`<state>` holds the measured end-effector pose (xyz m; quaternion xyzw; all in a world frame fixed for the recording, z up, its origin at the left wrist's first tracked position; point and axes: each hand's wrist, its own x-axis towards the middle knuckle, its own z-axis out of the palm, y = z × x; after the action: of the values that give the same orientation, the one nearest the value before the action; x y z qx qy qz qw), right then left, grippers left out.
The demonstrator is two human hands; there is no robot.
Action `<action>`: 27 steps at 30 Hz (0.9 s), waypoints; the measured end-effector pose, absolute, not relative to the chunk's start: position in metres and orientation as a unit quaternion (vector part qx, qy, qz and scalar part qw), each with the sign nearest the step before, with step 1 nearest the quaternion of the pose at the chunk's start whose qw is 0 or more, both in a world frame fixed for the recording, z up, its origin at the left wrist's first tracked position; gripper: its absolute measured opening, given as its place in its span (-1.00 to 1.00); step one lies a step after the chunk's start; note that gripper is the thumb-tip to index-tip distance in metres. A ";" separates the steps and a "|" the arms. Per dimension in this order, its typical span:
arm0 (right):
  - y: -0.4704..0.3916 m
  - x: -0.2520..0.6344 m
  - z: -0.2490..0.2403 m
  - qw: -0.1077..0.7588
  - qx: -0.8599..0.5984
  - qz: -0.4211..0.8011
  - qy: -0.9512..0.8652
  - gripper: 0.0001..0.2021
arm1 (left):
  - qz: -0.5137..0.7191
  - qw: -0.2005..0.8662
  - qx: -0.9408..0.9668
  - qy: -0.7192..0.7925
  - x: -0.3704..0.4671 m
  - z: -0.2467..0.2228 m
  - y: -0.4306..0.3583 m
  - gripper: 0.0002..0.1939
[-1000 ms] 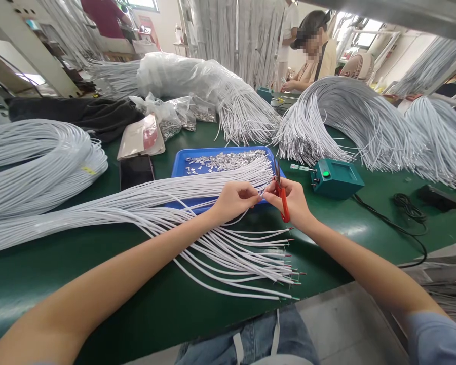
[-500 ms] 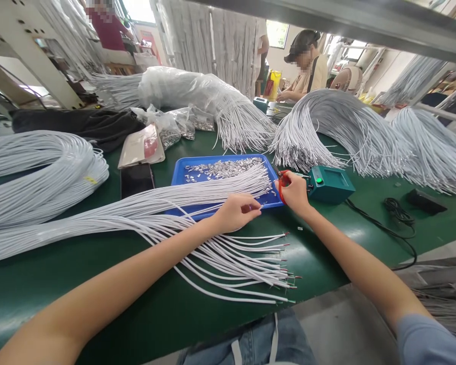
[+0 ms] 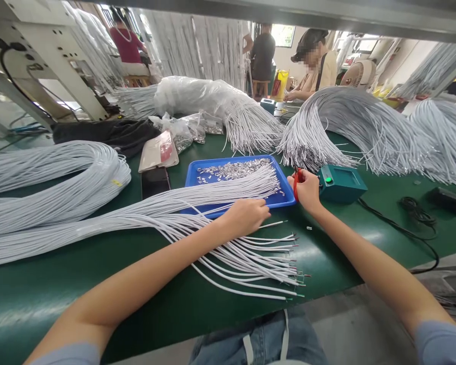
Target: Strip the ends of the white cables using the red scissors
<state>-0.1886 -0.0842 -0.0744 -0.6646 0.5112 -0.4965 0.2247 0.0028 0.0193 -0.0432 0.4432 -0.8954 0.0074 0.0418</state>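
Observation:
My left hand is closed just over the near rim of the blue tray. A white cable comes out from beneath its curled fingers, its stripped end pointing right; the grip itself is partly hidden. My right hand is wrapped around red-handled scissors at the tray's right edge, their dark blades partly hidden. Inside the tray lie many small silvery metal pieces and a bundle of white cables with metal-tipped ends. More cables with bare coloured wire ends fan out below my left forearm.
A green box with a lit button stands right of my right hand, its black cord trailing right. Coiled cables lie left, near a phone. Large cable bundles line the back. A co-worker sits across.
The view has shifted, moving the scene rightward. My left hand has turned from a loose pinch to more closed fingers, and a cable end now shows beneath it. My right hand still holds the scissors.

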 end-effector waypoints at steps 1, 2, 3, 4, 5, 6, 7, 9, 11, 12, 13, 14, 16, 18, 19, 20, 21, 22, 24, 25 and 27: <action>-0.084 -0.188 -0.075 0.224 -0.664 -0.500 0.509 -0.80 | 0.014 0.016 0.493 -0.870 0.008 -0.038 0.015 -0.70; -0.083 -0.188 -0.075 0.224 -0.664 -0.502 0.507 -0.80 | 0.019 -0.012 0.533 -0.846 0.014 -0.032 0.012 -0.73; -0.083 -0.187 -0.075 0.222 -0.664 -0.503 0.506 -0.81 | 0.020 -0.037 0.562 -0.826 0.020 -0.027 0.009 -0.75; -0.083 -0.187 -0.075 0.220 -0.665 -0.505 0.505 -0.81 | 0.017 -0.057 0.581 -0.811 0.026 -0.023 0.007 -0.77; -0.083 -0.187 -0.075 0.217 -0.666 -0.506 0.503 -0.81 | 0.012 -0.071 0.594 -0.801 0.031 -0.020 0.005 -0.80; -0.083 -0.187 -0.076 0.214 -0.668 -0.506 0.502 -0.82 | 0.007 -0.080 0.602 -0.794 0.035 -0.017 0.004 -0.81; -0.082 -0.187 -0.076 0.212 -0.670 -0.506 0.500 -0.82 | 0.001 -0.088 0.610 -0.787 0.038 -0.016 0.003 -0.82; -0.082 -0.186 -0.076 0.210 -0.672 -0.505 0.499 -0.82 | -0.009 -0.094 0.620 -0.779 0.041 -0.015 0.002 -0.83; -0.081 -0.186 -0.076 0.212 -0.673 -0.504 0.499 -0.82 | -0.020 -0.086 0.623 -0.777 0.044 -0.016 0.000 -0.82; -0.081 -0.186 -0.076 0.213 -0.672 -0.504 0.499 -0.82 | -0.026 -0.077 0.622 -0.778 0.045 -0.017 -0.001 -0.82; -0.080 -0.186 -0.076 0.214 -0.671 -0.504 0.500 -0.82 | -0.033 -0.065 0.621 -0.781 0.046 -0.018 -0.003 -0.82; -0.080 -0.186 -0.076 0.216 -0.670 -0.504 0.500 -0.82 | -0.042 -0.051 0.619 -0.783 0.048 -0.019 -0.005 -0.82; -0.079 -0.185 -0.075 0.222 -0.668 -0.505 0.499 -0.82 | -0.067 -0.013 0.615 -0.786 0.052 -0.020 -0.009 -0.85; -0.079 -0.185 -0.075 0.226 -0.666 -0.507 0.498 -0.81 | -0.095 0.041 0.613 -0.784 0.055 -0.022 -0.016 -0.86; -0.078 -0.185 -0.075 0.227 -0.666 -0.509 0.497 -0.81 | -0.110 0.072 0.610 -0.781 0.056 -0.022 -0.019 -0.85; -0.078 -0.184 -0.075 0.229 -0.664 -0.512 0.495 -0.81 | -0.125 0.103 0.605 -0.780 0.056 -0.022 -0.021 -0.84; -0.078 -0.184 -0.075 0.232 -0.661 -0.516 0.494 -0.81 | -0.141 0.132 0.597 -0.779 0.054 -0.022 -0.023 -0.83; -0.078 -0.184 -0.075 0.235 -0.656 -0.521 0.493 -0.81 | -0.158 0.156 0.586 -0.779 0.052 -0.022 -0.024 -0.84; -0.078 -0.184 -0.075 0.242 -0.644 -0.532 0.493 -0.82 | -0.192 0.193 0.560 -0.782 0.046 -0.020 -0.022 -0.86; -0.078 -0.184 -0.075 0.246 -0.638 -0.537 0.494 -0.82 | -0.226 0.211 0.544 -0.780 0.042 -0.018 -0.019 -0.87; -0.079 -0.184 -0.075 0.258 -0.623 -0.550 0.492 -0.83 | -0.343 0.244 0.499 -0.757 0.033 -0.016 -0.010 -0.85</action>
<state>-0.1836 -0.0789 -0.0746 -0.6233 0.4919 -0.5503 0.2582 0.0332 -0.0101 -0.0164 0.4988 -0.7574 -0.3434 0.2442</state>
